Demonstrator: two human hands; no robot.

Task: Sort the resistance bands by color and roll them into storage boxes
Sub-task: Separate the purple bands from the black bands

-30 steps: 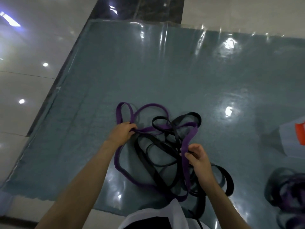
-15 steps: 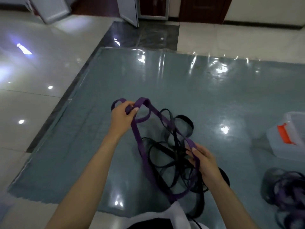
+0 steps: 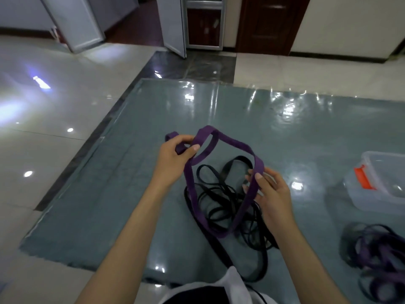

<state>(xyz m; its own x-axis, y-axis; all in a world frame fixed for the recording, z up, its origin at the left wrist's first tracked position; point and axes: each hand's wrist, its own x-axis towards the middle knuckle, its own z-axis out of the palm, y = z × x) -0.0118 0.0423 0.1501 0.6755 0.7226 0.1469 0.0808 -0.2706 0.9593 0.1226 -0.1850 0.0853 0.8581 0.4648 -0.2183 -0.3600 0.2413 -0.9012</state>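
Observation:
A purple resistance band (image 3: 234,143) hangs in loops between my two hands, above a tangle of black bands (image 3: 221,196) lying on the blue-grey mat (image 3: 122,194). My left hand (image 3: 175,156) grips one end of the purple band, fingers curled round a small loop. My right hand (image 3: 267,189) pinches the band lower down, thumb on top of the strap. At the right, a clear storage box (image 3: 385,185) with an orange latch stands on the mat. Another clear container (image 3: 377,251) at the lower right holds purple bands.
The mat is covered with shiny plastic film and lies on glossy white floor tiles (image 3: 43,132). Doors and a dark wooden door frame (image 3: 269,25) stand at the far end of the room. My white garment (image 3: 219,290) shows at the bottom edge.
Both hands have lifted the purple band up out of the black tangle. The left hand rose and moved away from me; the view tilted upward, showing more of the room.

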